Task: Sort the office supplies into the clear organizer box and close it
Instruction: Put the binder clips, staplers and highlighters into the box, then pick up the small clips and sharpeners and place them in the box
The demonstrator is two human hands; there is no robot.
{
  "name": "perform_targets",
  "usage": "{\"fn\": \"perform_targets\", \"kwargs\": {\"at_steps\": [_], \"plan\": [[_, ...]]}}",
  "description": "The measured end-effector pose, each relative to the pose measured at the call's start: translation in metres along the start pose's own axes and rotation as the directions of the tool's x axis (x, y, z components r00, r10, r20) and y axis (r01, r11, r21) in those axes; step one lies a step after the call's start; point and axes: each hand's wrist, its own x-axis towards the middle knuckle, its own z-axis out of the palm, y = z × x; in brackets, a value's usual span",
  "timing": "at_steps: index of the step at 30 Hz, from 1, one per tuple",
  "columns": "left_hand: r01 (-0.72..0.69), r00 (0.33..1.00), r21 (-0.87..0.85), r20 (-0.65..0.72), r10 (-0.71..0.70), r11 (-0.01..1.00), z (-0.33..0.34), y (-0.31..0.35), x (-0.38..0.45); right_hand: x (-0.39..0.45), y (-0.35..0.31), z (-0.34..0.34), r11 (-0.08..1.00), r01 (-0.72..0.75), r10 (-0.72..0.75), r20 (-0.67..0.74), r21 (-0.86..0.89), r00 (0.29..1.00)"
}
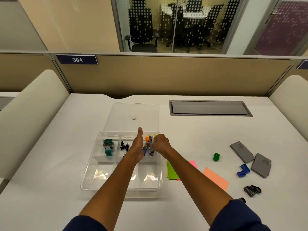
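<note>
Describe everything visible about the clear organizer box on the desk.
The clear organizer box is an open, see-through plastic tray with rounded corners, flat on the white desk. White dividers split it into compartments: the far row holds teal stamps, black binder clips and highlighters; the near row looks empty. Its clear lid lies just behind it. Both hands reach over the far right compartment; the right hand grips a stapler there.

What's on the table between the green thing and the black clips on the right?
In the head view, the two blue clips lie between the green thing and the black clips; the rest is bare table.
</note>
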Motion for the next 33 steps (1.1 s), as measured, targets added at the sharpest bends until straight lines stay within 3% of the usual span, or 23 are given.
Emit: {"fn": "perform_targets", "kwargs": {"at_steps": [11,15,20,27,33], "plan": [[-0.206,0.974,0.187,-0.055,0.22,0.96,0.026,0.0,-0.015,-0.02,0.02,-0.034,0.959,0.246,-0.206,-0.257,0.137,0.944],[-0.325,0.944,0.201,0.01,0.33,0.924,0.046,-0.009,-0.017,-0.03,0.047,-0.051,0.954,0.278,-0.222,-0.359,0.113,0.906],[-0.353,0.934,0.189,0.133,0.333,0.916,0.085,-0.031,-0.025,-0.042,0.103,-0.079,0.982,0.188,-0.159,-0.444,0.02,0.882],[-0.29,0.944,0.279,0.24,0.226,0.916,0.129,-0.068,-0.026,-0.051,0.179,-0.122,0.991,0.014,-0.077,-0.493,-0.13,0.867],[-0.354,0.927,0.469,0.292,0.236,0.809,0.157,-0.1,-0.015,-0.056,0.231,-0.161,0.937,-0.186,-0.029,-0.596,-0.296,0.802]]}}
